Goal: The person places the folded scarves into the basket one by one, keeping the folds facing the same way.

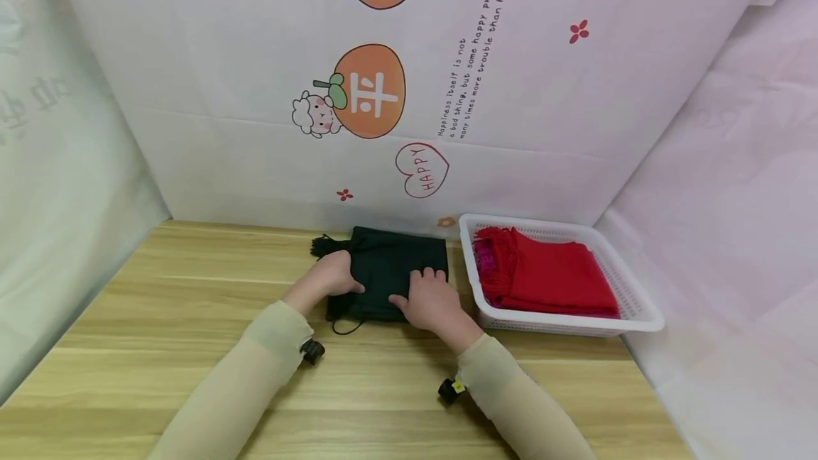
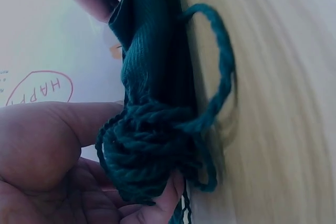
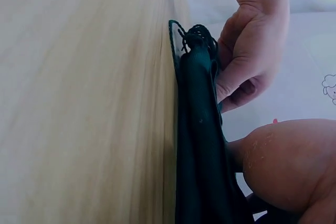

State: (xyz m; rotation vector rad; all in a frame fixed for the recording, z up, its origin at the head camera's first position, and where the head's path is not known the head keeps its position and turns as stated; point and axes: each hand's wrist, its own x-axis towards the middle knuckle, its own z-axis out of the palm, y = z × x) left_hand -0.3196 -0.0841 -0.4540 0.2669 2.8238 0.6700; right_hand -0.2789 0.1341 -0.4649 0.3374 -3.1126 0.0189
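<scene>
A dark green scarf [image 1: 386, 261] lies folded into a thick rectangle on the wooden table, close to the back wall. Its twisted fringe [image 2: 152, 150] bunches at the left end, and one strand loops out over the wood. My left hand [image 1: 329, 275] holds that end, with thumb and fingers around the bunched fringe in the left wrist view. On the right half of the scarf rests my right hand [image 1: 433, 298], fingers spread over the top. The right wrist view shows the stacked folds edge-on, beside my right hand [image 3: 294, 166].
Right of the scarf stands a white plastic basket [image 1: 639, 324]. Inside lies a folded red scarf [image 1: 556, 275] with fringe at its left, over a magenta cloth [image 1: 486, 255]. A printed white sheet [image 1: 511, 176] hangs behind the table [image 1: 192, 346], with white cloth along both sides.
</scene>
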